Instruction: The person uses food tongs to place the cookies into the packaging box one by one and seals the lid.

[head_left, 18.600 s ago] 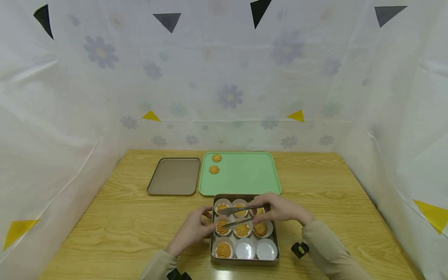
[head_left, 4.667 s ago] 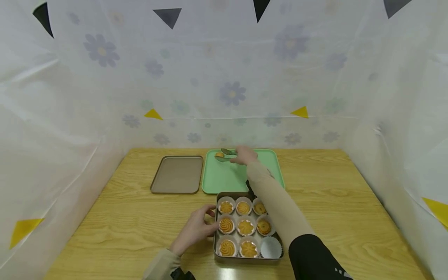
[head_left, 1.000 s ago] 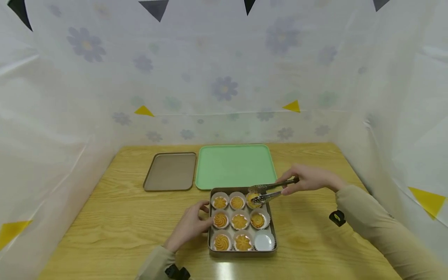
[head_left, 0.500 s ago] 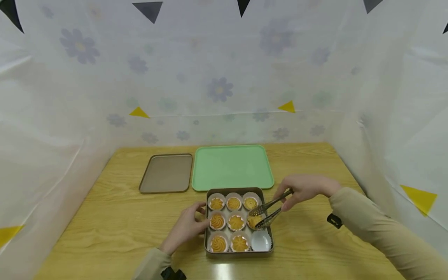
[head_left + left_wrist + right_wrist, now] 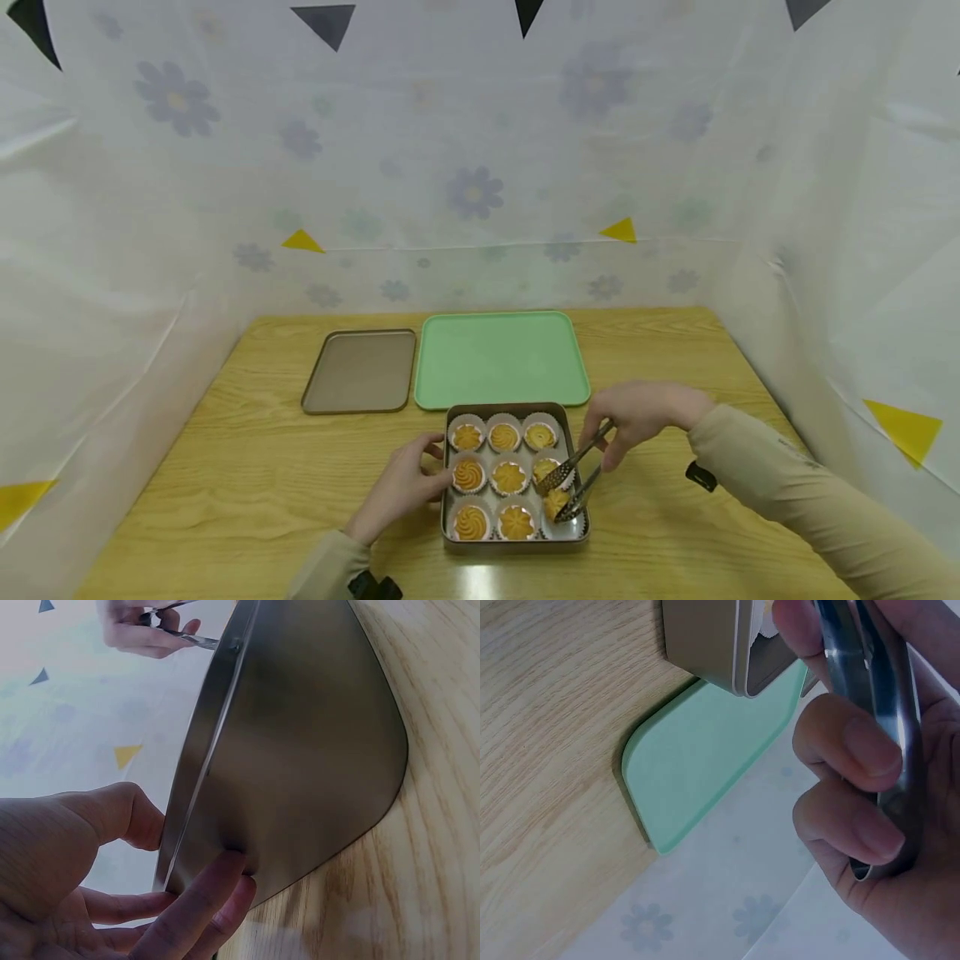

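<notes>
Counted on the table [image 5: 247,475]: one metal tin [image 5: 447,546] holding nine white paper cups [image 5: 470,523] in three rows of three. Nine cookies [image 5: 509,477] in all, eight seated in cups, the ninth [image 5: 557,502] pinched in tongs at the near right corner. One pair of metal tongs [image 5: 573,481]. One green tray [image 5: 501,358]. One brown lid [image 5: 360,382]. Two hands: one left hand [image 5: 397,492], one right hand [image 5: 637,412].

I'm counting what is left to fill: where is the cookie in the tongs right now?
In the head view the cookie sits between the tongs tips over the tin near right cup, held by the right hand.
</notes>
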Motion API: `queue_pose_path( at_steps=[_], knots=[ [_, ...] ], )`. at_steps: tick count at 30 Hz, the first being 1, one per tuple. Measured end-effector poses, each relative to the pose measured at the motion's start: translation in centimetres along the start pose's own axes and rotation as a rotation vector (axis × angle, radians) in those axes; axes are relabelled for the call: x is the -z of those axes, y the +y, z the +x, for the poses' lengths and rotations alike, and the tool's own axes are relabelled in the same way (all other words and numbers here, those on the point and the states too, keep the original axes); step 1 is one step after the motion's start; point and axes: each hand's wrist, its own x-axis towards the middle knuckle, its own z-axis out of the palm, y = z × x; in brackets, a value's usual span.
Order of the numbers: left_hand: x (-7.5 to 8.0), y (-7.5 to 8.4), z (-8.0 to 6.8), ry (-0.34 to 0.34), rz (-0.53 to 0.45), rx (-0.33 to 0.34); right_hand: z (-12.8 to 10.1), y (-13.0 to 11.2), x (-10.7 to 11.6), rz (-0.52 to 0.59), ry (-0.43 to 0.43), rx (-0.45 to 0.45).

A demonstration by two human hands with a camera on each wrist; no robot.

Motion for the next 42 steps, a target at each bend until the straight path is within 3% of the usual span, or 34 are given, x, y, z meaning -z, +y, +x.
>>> queue_pose_path(
  at_steps=[8,19,42],
  knots=[
    [0.0,0.2,-0.1,0.009,0.016,0.004,0.6,-0.9,-0.3,-0.041,-0.03,-0.01],
    [0.0,0.2,-0.1,0.021,0.037,0.008,1.0,-1.6,-0.7,-0.091,-0.008,-0.049],
    [0.0,0.1,-0.1,0.002,-0.022,0.023,1.6,-2.9,-0.7,-0.162,0.004,-0.067]
  ],
)
